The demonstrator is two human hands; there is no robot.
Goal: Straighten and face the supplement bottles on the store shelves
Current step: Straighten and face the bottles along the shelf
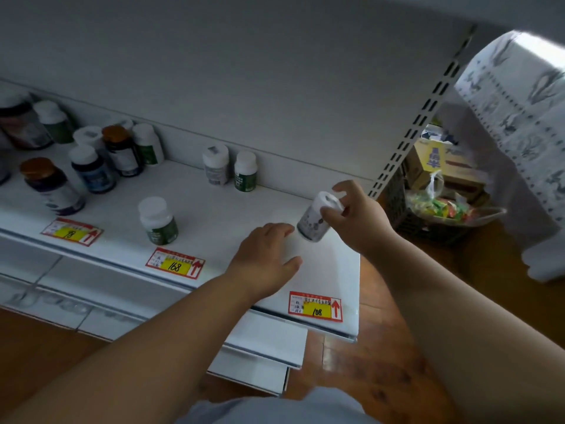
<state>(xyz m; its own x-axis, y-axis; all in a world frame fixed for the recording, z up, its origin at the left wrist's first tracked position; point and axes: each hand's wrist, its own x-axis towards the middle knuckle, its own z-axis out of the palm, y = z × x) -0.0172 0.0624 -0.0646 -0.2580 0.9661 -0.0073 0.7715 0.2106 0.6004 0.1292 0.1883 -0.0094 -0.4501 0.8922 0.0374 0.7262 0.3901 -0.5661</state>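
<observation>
Right hand (pixel 357 215) pinching a white-capped bottle (pixel 316 218) at its cap, thumb on the near side and fingers curled over the far side, right of frame centre. Bottle tilted, cap up and to the right, base down and to the left, hanging just above or barely touching the white shelf (pixel 214 218); contact not clear. Long axis leaning toward the right hand, so needing a tip back to the left to stand upright. Left hand (pixel 266 255) lying flat and relaxed on the shelf just left of the bottle's base, fingers straight, fingertips close to the base, holding nothing. Right hand clearly the nearer and the one in charge; left placed to steady or block the base.

Bottle looking small, white-lidded, with a pale label carrying dark dots; print too blurred to read, facing not certain. Price tag marked 108 (pixel 315 306) on the shelf edge below, probably marking this bottle's spot.

Elsewhere on the shelf: a green-label bottle (pixel 158 221) standing alone left of centre, a pair (pixel 229 169) upright against the back wall, a loose cluster (pixel 91 157) at upper left, unevenly spaced and seemingly yet to be faced.
</observation>
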